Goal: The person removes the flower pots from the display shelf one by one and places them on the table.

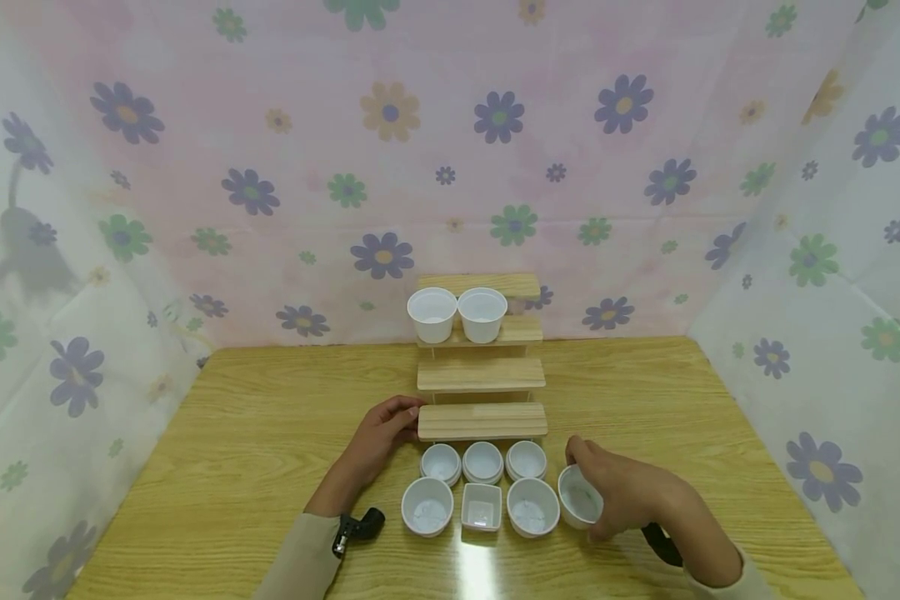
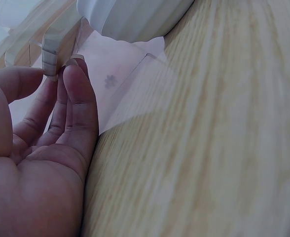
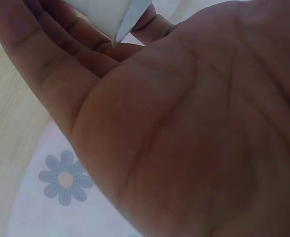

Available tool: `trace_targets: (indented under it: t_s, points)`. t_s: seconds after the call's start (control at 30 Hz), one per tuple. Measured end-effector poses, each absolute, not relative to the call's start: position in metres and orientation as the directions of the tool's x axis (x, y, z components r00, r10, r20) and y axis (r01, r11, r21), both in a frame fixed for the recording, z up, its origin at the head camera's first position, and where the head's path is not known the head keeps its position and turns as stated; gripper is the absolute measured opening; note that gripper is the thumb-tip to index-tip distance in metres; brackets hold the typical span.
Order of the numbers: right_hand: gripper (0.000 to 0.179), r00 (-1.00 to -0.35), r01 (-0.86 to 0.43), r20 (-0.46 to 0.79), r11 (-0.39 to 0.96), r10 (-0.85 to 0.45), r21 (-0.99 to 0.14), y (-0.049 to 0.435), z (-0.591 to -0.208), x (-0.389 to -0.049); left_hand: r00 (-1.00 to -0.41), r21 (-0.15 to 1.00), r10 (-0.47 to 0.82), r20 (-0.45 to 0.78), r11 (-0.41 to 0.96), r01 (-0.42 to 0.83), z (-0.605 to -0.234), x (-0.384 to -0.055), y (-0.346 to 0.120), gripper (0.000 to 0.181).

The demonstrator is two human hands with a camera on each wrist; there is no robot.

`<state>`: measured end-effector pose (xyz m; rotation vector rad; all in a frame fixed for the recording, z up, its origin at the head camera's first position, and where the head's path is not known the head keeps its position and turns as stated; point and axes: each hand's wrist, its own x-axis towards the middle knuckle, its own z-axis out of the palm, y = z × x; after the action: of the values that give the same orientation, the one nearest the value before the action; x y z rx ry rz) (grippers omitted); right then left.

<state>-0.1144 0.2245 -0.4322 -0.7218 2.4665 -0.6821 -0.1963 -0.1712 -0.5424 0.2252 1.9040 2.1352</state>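
With the right hand [image 1: 628,490] I'm gripping a cup [image 1: 576,500] between thumb and fingers, near and right of the rack [image 1: 482,375], whose steps are running left-right, while the left hand [image 1: 378,432] is pinching its nearest step [image 1: 483,422] at the left end.

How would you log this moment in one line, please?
Left hand: pinches lowest wooden shelf, left end | right hand: holds round white cup | two white tubs: on second-highest shelf

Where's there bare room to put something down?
Bare: the two lowest shelves of the wooden rack, and the table left of the left hand and right of the right hand. Crowded: between the hands, where white bowls cluster before the rack.
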Motion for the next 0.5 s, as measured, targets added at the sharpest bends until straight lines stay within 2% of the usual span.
trace_targets:
  t_s: [0.5]
  points:
    - [0.085, -0.759, -0.311, -0.349, 0.776, -0.551, -0.549, 0.2213, -0.435, -0.113, -0.953, 0.99, 0.295, -0.07, -0.099, -0.104, -0.5428, -0.196, -0.1709, 0.034]
